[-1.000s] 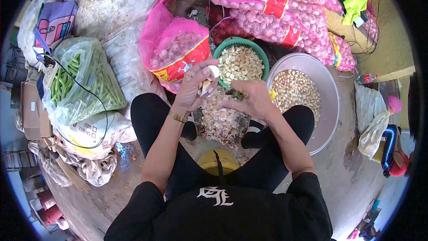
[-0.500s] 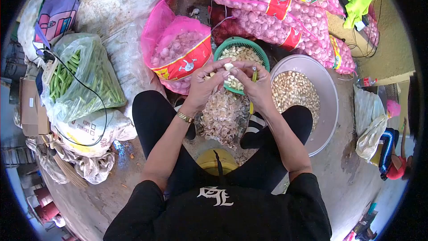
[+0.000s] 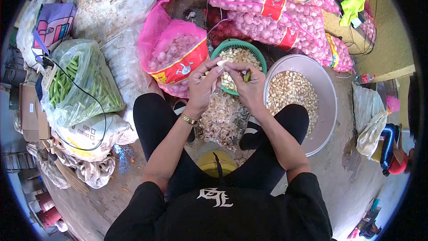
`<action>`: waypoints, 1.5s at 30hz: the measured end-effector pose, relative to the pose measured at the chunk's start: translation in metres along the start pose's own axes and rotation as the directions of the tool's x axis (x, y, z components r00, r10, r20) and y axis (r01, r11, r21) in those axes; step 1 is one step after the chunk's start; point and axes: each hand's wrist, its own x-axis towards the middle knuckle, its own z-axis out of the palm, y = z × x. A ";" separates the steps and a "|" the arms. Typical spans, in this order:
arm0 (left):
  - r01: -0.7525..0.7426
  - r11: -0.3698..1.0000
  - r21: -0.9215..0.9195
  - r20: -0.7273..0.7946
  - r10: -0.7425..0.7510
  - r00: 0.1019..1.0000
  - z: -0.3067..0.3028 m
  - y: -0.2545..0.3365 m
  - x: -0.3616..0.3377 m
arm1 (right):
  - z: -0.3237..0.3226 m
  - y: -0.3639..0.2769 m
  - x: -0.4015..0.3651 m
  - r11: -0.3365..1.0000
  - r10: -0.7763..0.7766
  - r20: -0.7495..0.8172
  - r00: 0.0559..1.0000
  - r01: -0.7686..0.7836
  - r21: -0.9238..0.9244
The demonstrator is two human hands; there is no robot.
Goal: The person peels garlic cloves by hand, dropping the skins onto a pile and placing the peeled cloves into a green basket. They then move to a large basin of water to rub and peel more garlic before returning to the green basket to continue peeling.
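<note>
A pale garlic clove [image 3: 221, 63] is pinched at the fingertips of my left hand [image 3: 201, 88] and my right hand [image 3: 250, 90], which meet over the green basket. Both hands are closed, thumbs and forefingers together at the clove. A narrow yellow-green object [image 3: 247, 77] shows among my right fingers; its kind is not clear. Peeled cloves [image 3: 240, 56] fill the green plastic basket [image 3: 265, 64] just beyond my hands. Under them lies a heap of dry garlic skins [image 3: 220, 118], between my feet.
Right of my knee stands a wide pale-purple basin [image 3: 329, 107] holding brownish cloves. An open pink mesh sack [image 3: 151, 40] of garlic is at front left, with stacked garlic sacks [image 3: 285, 22] beyond. Green pods fill a plastic bag [image 3: 104, 91] at left. A person [image 3: 397, 160] shows far right.
My hands stay together at the clove, shifted slightly left in view. My right fingers have curled, and the long yellow piece seen below that hand no longer shows.
</note>
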 end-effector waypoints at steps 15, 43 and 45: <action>-0.044 0.996 0.082 0.018 0.042 0.999 -0.006 0.003 0.001 | -0.004 0.008 0.010 0.992 -0.040 0.149 0.988 0.058 -0.114; 0.169 0.984 0.048 0.200 -0.175 0.964 -0.017 0.017 0.007 | -0.011 -0.004 0.008 0.978 0.190 0.189 0.963 -0.203 0.048; 0.264 0.964 -0.037 0.230 -0.249 0.941 -0.016 0.018 0.007 | -0.010 -0.006 0.008 0.962 0.239 0.175 0.955 -0.257 0.094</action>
